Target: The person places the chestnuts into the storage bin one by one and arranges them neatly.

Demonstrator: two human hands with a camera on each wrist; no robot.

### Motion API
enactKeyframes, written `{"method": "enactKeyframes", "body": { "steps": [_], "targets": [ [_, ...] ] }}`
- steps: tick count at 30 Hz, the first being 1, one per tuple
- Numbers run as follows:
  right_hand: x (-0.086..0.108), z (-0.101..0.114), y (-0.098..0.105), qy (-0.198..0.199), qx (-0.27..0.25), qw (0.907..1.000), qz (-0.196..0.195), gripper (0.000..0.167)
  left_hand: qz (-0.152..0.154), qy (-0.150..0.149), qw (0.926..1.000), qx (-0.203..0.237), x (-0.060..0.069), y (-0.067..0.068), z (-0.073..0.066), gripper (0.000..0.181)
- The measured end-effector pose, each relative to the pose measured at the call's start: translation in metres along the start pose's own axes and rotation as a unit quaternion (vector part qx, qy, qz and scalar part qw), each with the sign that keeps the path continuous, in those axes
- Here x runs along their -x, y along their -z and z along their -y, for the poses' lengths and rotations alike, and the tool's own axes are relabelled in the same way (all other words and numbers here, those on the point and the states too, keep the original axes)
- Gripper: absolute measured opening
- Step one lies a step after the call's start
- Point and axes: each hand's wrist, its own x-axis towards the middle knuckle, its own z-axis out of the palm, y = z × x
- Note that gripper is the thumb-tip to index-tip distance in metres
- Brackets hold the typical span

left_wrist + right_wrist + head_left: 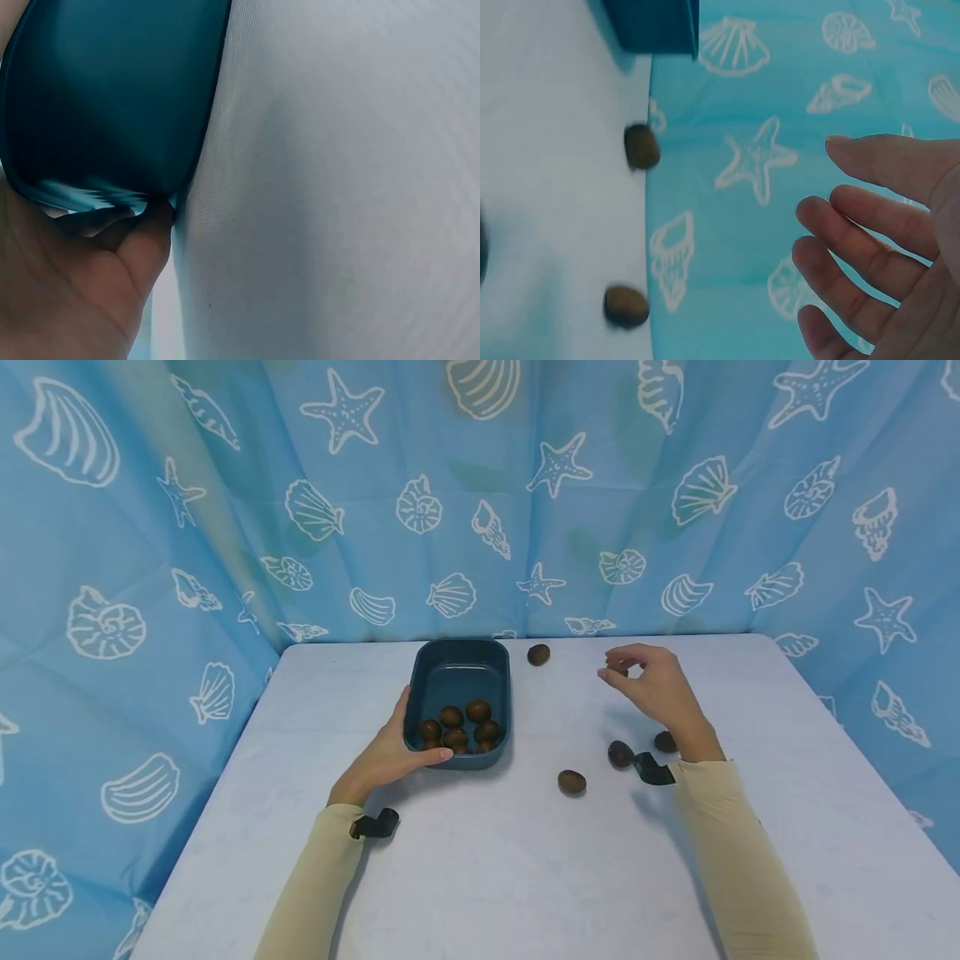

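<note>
A dark teal container holds several brown, egg-shaped pieces in its near half. My left hand grips its near left corner, thumb over the near rim; in the left wrist view the hand is against the container's wall. My right hand hovers at the back right over a brown piece partly hidden by its fingers. The right wrist view shows that hand with thumb and fingers apart, nothing between them, and the piece on the table.
Other brown pieces lie on the white table: one at the back edge, one nearer the front, and two by the right wrist. A blue shell-patterned curtain hangs behind the table.
</note>
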Motion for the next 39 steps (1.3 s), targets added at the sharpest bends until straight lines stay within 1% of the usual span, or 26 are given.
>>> {"method": "enactKeyframes", "body": {
  "steps": [3,6,8,12,17,21,24,28,30,33,39],
  "targets": [
    [0.007,-0.012,0.007,-0.003,0.002,1.0,-0.008,0.038,0.001,-0.001,1.0,0.0,0.0,0.0,0.0,0.131],
    [0.015,-0.023,0.012,-0.017,0.011,0.9998,-0.005,0.04,0.003,0.001,1.0,0.001,0.0,0.001,0.0,0.131],
    [0.018,-0.03,0.014,-0.038,0.018,0.9991,0.005,0.042,0.004,0.006,1.0,-0.003,0.0,0.002,0.001,0.131],
    [0.023,-0.043,0.016,-0.08,0.04,0.9953,0.039,0.048,0.001,0.01,0.9999,-0.008,-0.001,0.003,0.001,0.131],
    [0.024,-0.061,0.014,-0.11,0.055,0.9895,0.077,0.054,0.002,0.003,1.0,-0.005,-0.002,0.004,0.001,0.131],
    [0.025,-0.073,0.011,-0.137,0.063,0.9832,0.104,0.055,0.006,0.01,0.9999,-0.005,-0.001,0.002,0.003,0.131],
    [0.026,-0.077,0.011,-0.148,0.063,0.9795,0.121,0.056,0.003,0.009,0.9999,-0.002,-0.001,0.001,0.003,0.131],
    [0.027,-0.078,0.015,-0.17,0.075,0.9714,0.147,0.057,0.002,-0.002,1.0,-0.002,-0.002,0.001,0.001,0.131],
    [0.028,-0.077,0.017,-0.183,0.083,0.9667,0.159,0.057,0.003,-0.001,1.0,-0.004,-0.002,0.002,0.0,0.131],
    [0.029,-0.077,0.019,-0.2,0.088,0.9604,0.173,0.058,0.003,0.009,0.9999,-0.007,-0.001,0.002,-0.001,0.131],
    [0.03,-0.077,0.02,-0.211,0.094,0.9508,0.207,0.06,0.005,0.009,0.9999,-0.006,0.001,0.001,0.0,0.131]
  ]
}}
